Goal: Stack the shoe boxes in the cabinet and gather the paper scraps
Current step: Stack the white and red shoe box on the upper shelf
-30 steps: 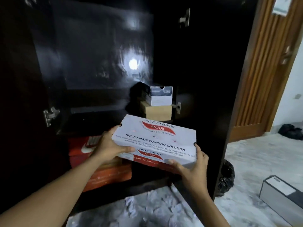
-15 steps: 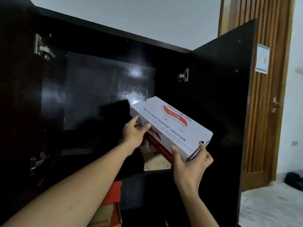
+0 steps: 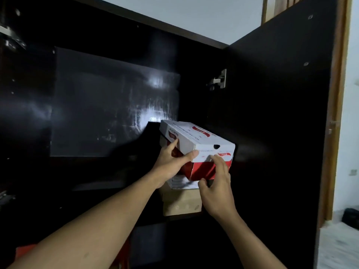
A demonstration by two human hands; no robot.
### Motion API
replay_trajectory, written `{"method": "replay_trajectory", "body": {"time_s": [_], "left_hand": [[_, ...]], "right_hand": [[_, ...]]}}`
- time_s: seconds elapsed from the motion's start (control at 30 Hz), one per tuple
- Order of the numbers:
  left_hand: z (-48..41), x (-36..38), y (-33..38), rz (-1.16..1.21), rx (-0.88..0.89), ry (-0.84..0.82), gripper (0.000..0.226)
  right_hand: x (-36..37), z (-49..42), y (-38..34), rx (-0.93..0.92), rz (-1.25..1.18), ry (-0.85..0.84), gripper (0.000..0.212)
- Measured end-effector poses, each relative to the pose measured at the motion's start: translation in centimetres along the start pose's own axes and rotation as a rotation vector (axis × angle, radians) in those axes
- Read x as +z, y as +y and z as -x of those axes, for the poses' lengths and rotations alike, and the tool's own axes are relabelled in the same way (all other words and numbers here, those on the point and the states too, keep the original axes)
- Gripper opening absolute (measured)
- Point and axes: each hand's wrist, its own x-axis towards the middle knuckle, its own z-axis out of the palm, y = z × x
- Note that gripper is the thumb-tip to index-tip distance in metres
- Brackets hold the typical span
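Observation:
A white and red shoe box (image 3: 196, 141) sits tilted on top of a stack inside the dark cabinet (image 3: 97, 103), its short end facing me. Under it lie a white box (image 3: 181, 183) and a brown cardboard box (image 3: 181, 204) on the shelf. My left hand (image 3: 171, 162) grips the box's near left corner, thumb on the lid edge. My right hand (image 3: 217, 185) holds the front end, fingers on the lid rim and thumb under the red base. No paper scraps are in sight.
The open cabinet door (image 3: 281, 113) stands at the right with a metal hinge (image 3: 218, 79). An orange box (image 3: 25, 251) shows at the bottom left on a lower shelf. A wooden door frame (image 3: 336, 113) and pale floor (image 3: 338, 247) lie at the far right.
Both hands lifted the white and red box from waist height up to the shelf, turned it end-on and set it onto the stack. My view rose with it.

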Motion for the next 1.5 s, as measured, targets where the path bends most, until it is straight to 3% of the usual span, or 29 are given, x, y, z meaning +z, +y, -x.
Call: {"method": "replay_trajectory", "body": {"time_s": [0.07, 0.17, 0.27, 0.43, 0.6, 0.8, 1.03, 1.17, 1.5], "left_hand": [[-1.3, 0.0, -1.3, -0.082, 0.018, 0.019, 0.115], [-3.3, -0.2, -2.5, -0.067, 0.017, 0.057, 0.093], [-5.2, -0.4, -3.2, -0.127, 0.021, 0.150, 0.078], [-6.9, -0.4, -4.1, -0.236, -0.012, 0.210, 0.077], [-7.2, -0.7, -5.0, -0.252, 0.009, 0.223, 0.078], [-5.8, -0.6, -3.3, -0.332, -0.009, 0.204, 0.077], [-0.8, -2.0, 1.2, -0.407, 0.043, 0.141, 0.068], [2.4, -1.6, 4.8, -0.486, 0.097, 0.062, 0.078], [13.3, 8.6, 11.7, -0.491, 0.204, -0.265, 0.077]], "right_hand": [[0.2, -1.2, 1.0, -0.063, 0.038, -0.070, 0.067], [0.8, -3.2, 2.4, -0.093, 0.141, -0.122, 0.058], [1.9, -5.3, 3.7, -0.063, 0.253, -0.184, 0.064], [4.3, -7.7, 4.7, 0.000, 0.309, -0.361, 0.077], [5.3, -8.1, 5.9, -0.010, 0.270, -0.302, 0.072], [3.9, -7.7, 4.9, 0.048, 0.302, -0.397, 0.079], [-3.2, -4.9, -0.1, 0.098, 0.259, -0.344, 0.071], [-8.8, -2.1, -3.0, 0.133, 0.282, -0.300, 0.073], [-24.1, 9.8, -6.0, 0.273, 0.305, -0.266, 0.072]]}}
